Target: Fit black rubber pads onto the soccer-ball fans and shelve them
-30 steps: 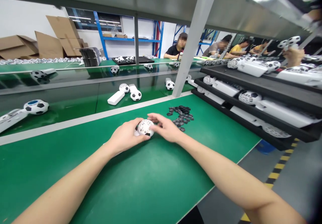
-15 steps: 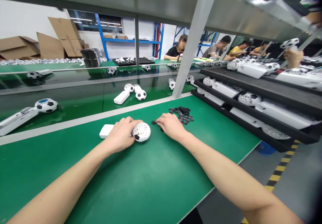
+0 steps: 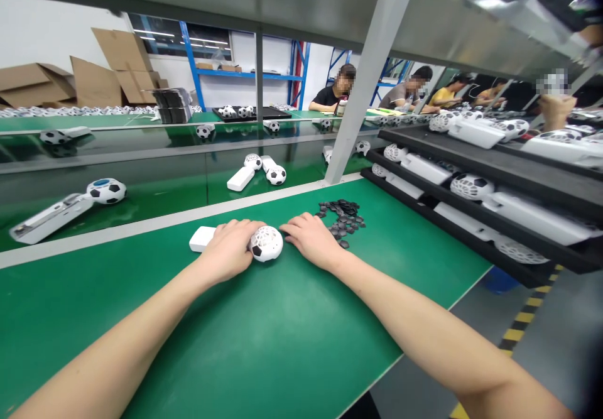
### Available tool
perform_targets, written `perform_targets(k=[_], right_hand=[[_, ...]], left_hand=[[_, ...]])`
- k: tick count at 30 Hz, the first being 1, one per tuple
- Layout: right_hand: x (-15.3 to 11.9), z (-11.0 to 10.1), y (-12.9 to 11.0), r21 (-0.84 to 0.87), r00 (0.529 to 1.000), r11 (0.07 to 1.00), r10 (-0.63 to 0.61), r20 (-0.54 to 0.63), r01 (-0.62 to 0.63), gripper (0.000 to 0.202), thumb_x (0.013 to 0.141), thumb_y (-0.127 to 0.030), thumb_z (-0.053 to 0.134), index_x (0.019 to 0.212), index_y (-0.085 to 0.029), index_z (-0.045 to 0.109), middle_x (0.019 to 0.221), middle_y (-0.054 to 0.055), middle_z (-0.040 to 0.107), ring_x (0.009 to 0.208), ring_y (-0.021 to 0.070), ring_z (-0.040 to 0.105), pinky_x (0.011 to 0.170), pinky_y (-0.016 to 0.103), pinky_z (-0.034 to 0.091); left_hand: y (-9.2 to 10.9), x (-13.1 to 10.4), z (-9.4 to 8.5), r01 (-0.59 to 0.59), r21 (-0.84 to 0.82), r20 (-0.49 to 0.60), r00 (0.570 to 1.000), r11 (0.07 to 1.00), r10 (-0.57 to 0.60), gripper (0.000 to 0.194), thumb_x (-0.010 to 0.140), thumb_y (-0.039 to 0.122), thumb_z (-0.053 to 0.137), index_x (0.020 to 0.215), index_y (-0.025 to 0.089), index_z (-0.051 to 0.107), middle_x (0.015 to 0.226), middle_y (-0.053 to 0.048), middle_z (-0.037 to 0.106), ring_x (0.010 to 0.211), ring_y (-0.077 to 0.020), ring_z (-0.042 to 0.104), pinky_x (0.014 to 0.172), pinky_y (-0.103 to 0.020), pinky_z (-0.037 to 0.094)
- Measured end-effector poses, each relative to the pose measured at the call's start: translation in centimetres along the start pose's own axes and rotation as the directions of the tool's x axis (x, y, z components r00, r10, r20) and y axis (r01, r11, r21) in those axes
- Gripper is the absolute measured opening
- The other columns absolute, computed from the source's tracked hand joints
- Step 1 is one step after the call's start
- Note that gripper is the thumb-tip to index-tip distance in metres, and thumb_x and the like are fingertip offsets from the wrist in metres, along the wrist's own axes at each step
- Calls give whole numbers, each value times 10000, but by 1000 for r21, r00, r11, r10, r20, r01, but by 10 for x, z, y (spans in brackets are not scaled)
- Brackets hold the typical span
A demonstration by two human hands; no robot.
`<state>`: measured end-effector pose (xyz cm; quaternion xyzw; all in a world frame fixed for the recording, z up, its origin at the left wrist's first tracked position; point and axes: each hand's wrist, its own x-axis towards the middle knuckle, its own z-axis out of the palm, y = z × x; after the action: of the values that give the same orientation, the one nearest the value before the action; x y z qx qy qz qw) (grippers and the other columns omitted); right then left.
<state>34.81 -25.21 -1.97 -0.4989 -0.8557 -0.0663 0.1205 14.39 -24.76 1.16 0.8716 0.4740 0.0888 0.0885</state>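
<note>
My left hand point(image 3: 232, 246) is closed round a white handheld fan point(image 3: 201, 239) that lies on the green table. Its round football-patterned head point(image 3: 266, 244), with an open white grille and black patches, sticks out past my thumb and fingers, toward the right. My right hand point(image 3: 313, 238) hovers just beside that head, fingertips pinched together and pointing at it. A small black piece seems to be between these fingertips, mostly hidden by them. Behind the right hand lies a loose pile of small black pieces point(image 3: 346, 210).
Beyond the table edge, a green conveyor belt point(image 3: 188, 196) carries more football fans point(image 3: 107, 191). Black trays point(image 3: 419, 204) stacked with fans stand at the right. A grey post point(image 3: 360, 105) rises at the table's back edge. Several people point(image 3: 335, 92) sit across the line.
My right hand has moved slightly left, from beside the black pile to the fan head. My left hand keeps its hold. Fans on the near belt have shifted right, those on the far belt left.
</note>
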Motion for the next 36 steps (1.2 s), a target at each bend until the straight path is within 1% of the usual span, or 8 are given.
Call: perform_targets(k=[6, 10, 13, 16, 19, 22, 25, 36], right_hand=[[2, 6, 1, -63, 1000, 998, 10, 28, -8, 283, 853, -93, 399, 1079, -134, 565, 903, 99, 608, 833, 198, 504, 739, 337, 363], [-2, 3, 8, 215, 993, 973, 100, -61, -85, 272, 851, -108, 398, 1056, -143, 573, 931, 91, 611, 871, 182, 534, 774, 318, 409], [-6, -7, 6, 588, 974, 806, 184, -135, -71, 157, 838, -177, 468, 917, -178, 604, 890, 41, 624, 827, 143, 559, 764, 284, 437], [-10, -15, -4, 780, 957, 625, 223, -185, 5, 100, 805, -235, 537, 850, -200, 619, 867, 21, 587, 843, 133, 545, 784, 282, 439], [-11, -16, -14, 838, 972, 545, 182, -146, 24, 91, 771, -271, 587, 801, -217, 654, 852, 19, 530, 897, 141, 513, 864, 317, 403], [-7, -7, -23, 907, 981, 419, 192, -38, -47, 82, 736, -279, 625, 778, -221, 665, 967, 32, 506, 998, 158, 488, 912, 342, 375], [-3, 2, -29, 939, 967, 324, 254, 35, -119, 89, 701, -268, 655, 761, -203, 648, 1100, 51, 459, 1107, 184, 437, 887, 329, 395], [-3, 5, -26, 945, 979, 301, 189, 72, -128, 309, 774, -284, 569, 1047, -192, 460, 1093, 72, 543, 1012, 166, 523, 830, 326, 444]], left_hand=[[-2, -1, 0, -27, 11, -19, 999, 1000, 27, 564, 652, 52, 407, 1171, 257, 487, 1079, -35, 591, 972, -248, 510, 839, -396, 377], [-4, -1, 2, -34, 8, -44, 998, 999, 34, 575, 663, 40, 380, 1183, 261, 491, 1108, -31, 593, 1022, -252, 494, 895, -427, 339], [-5, 0, 4, -36, -33, -47, 998, 999, 35, 596, 660, 52, 388, 1207, 273, 472, 1139, -28, 577, 1053, -246, 477, 920, -421, 324], [-4, 0, 3, -38, -84, 7, 999, 996, 39, 615, 661, 175, 505, 1261, 269, 416, 1193, -42, 537, 1104, -270, 433, 955, -440, 292], [0, 0, 1, -1, -119, 53, 999, 993, 7, 799, 594, 478, 635, 1302, 223, 367, 1245, -86, 492, 1147, -318, 382, 987, -495, 233], [6, 0, 3, 36, -135, 27, 999, 990, -32, 859, 545, 675, 585, 1244, 199, 432, 1205, -101, 516, 1123, -325, 397, 995, -528, 195], [11, 1, 7, 57, -141, -39, 997, 988, -63, 714, 595, 693, 527, 1122, 211, 517, 1074, -74, 578, 1062, -299, 443, 1004, -538, 163], [10, 1, 4, 18, -162, -36, 999, 987, -24, 503, 695, 557, 530, 1073, 226, 540, 1079, -54, 579, 1056, -282, 457, 991, -514, 207]])
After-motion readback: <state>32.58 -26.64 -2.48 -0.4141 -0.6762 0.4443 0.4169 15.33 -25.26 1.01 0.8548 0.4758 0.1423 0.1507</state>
